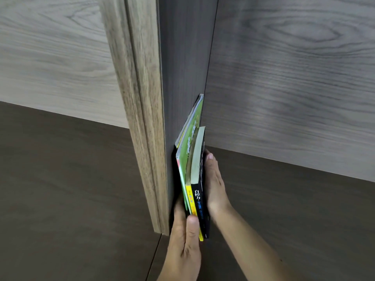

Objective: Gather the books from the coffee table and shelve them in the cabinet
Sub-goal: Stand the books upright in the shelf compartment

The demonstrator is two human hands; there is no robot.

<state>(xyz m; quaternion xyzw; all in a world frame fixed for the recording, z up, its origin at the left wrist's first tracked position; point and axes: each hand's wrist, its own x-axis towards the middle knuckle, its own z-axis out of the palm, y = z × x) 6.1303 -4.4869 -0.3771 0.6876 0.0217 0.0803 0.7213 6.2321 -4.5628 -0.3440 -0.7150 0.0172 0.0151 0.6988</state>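
A small stack of books [192, 165] stands upright on the dark cabinet shelf [284, 199], pressed against the vertical divider [182, 67]. The tallest has a green cover and leans toward the divider; beside it stand a yellow-spined book and a black book with white characters on its spine. My left hand [185, 242] grips the near ends of the spines, thumb on the yellow one. My right hand [213, 179] lies flat against the black book's right cover, fingers reaching toward the back.
The light wood front edge of the divider [140, 118] stands left of the books. The wood-grain back panel [294, 78] closes the compartment. The dark shelf surface runs on to the left of the divider [71, 179].
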